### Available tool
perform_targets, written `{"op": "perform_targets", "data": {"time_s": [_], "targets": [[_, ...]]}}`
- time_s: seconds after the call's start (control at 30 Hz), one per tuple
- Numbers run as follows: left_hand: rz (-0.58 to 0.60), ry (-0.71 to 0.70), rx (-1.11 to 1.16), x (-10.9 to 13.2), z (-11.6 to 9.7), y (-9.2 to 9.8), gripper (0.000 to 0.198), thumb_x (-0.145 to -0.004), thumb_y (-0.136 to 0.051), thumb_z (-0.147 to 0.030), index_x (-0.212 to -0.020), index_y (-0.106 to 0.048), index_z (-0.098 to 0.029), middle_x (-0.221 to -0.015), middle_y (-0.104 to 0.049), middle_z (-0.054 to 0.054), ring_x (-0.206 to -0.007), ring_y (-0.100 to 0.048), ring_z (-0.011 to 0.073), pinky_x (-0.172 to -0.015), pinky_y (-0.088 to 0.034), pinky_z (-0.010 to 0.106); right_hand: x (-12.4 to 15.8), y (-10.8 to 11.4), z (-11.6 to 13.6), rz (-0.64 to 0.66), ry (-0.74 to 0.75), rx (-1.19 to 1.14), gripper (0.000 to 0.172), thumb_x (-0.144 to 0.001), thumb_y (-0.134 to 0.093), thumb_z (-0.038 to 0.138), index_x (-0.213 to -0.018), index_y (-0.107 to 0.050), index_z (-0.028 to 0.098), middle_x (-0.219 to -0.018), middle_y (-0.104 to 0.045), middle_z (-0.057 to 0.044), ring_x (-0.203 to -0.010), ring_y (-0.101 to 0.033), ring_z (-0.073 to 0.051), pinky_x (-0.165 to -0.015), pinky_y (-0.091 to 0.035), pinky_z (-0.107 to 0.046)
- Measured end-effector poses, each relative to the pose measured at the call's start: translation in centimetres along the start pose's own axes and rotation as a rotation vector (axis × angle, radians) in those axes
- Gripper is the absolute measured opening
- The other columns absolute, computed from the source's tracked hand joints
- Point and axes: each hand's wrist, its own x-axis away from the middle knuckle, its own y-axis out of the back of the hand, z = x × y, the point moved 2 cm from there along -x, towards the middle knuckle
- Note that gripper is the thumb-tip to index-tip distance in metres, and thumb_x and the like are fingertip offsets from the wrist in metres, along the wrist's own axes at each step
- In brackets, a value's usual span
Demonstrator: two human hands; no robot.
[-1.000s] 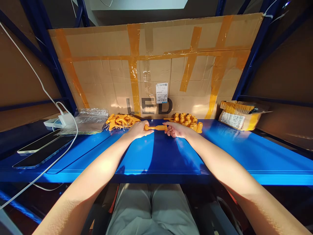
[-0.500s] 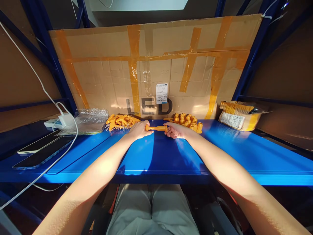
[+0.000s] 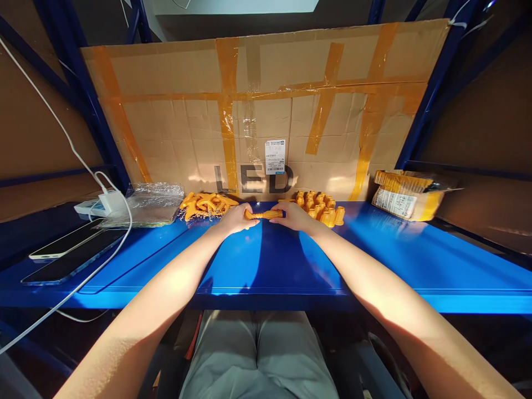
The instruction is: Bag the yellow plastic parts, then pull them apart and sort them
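Note:
Between my hands, an orange threaded plastic piece (image 3: 256,215) lies roughly level above the blue shelf (image 3: 261,260). My left hand (image 3: 233,220) pinches its left end. At the right end is a wider, ribbed orange sleeve (image 3: 274,214), gripped by the fingertips of my right hand (image 3: 294,216). The two orange parts meet in line; how far one sits inside the other I cannot tell. A heap of orange plastic pieces (image 3: 203,205), some spiral, is just beyond my left hand. Several orange ribbed sleeves (image 3: 327,216) stand grouped behind and beside my right hand.
Two phones (image 3: 75,257) and a clear plastic bag (image 3: 153,205) lie at the left. A white charger (image 3: 110,203) trails a cable across the shelf's left side. An opened, taped carton (image 3: 401,202) stands at the right. Tall cardboard (image 3: 174,133) closes off the back.
My right hand has turned over, from curled fingers facing up to a fingertip grip on the sleeve's right end. My left hand keeps its pinch, almost in the same place.

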Motion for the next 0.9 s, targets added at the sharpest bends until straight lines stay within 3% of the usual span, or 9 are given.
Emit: {"op": "perform_targets", "data": {"time_s": [0.37, 0.53, 0.7, 0.9], "targets": [[0.018, -0.011, -0.045, 0.49, -0.78, 0.83, 0.031, -0.074, -0.072, -0.047, -0.090, -0.058, -0.025, -0.057, -0.063, -0.004, -0.065, -0.064, 0.0205, -0.062, -0.040, 0.027, -0.03, -0.01, 0.16, 0.070, -0.083, -0.020, 0.025, -0.073, -0.073, 0.040, -0.083, -0.075, 0.018, -0.072, -0.062, 0.000, -0.070, -0.055, -0.016, -0.061, -0.033, -0.025], [0.001, -0.030, -0.118, 0.55, -0.78, 0.91, 0.033, -0.076, -0.070, -0.048, -0.095, -0.059, -0.024, -0.068, -0.067, -0.002, -0.068, -0.065, 0.0206, -0.062, -0.041, 0.027, 0.06, -0.05, 0.26, 0.098, -0.133, -0.065, 0.032, -0.071, -0.074, 0.042, -0.089, -0.075, 0.016, -0.073, -0.065, 0.001, -0.067, -0.056, -0.014, -0.061, -0.036, -0.025], [-0.025, -0.049, -0.128, 0.60, -0.86, 0.93, 0.031, -0.078, -0.068, -0.047, -0.096, -0.059, -0.023, -0.078, -0.070, 0.000, -0.072, -0.065, 0.0200, -0.062, -0.042, 0.027, -0.07, 0.10, 0.06, 0.032, -0.121, -0.113, 0.030, -0.070, -0.076, 0.037, -0.090, -0.072, 0.015, -0.078, -0.067, -0.001, -0.073, -0.059, -0.016, -0.066, -0.042, -0.027], [-0.067, -0.086, -0.042, 0.55, -0.53, 0.84, 0.033, -0.081, -0.066, -0.049, -0.099, -0.060, -0.022, -0.086, -0.071, 0.002, -0.079, -0.066, 0.0216, -0.064, -0.044, 0.029, 0.32, 0.57, -0.02, 0.046, -0.298, -0.674, 0.033, -0.071, -0.079, 0.034, -0.096, -0.066, 0.018, -0.082, -0.071, -0.003, -0.070, -0.065, -0.014, -0.066, -0.052, -0.027]]}}
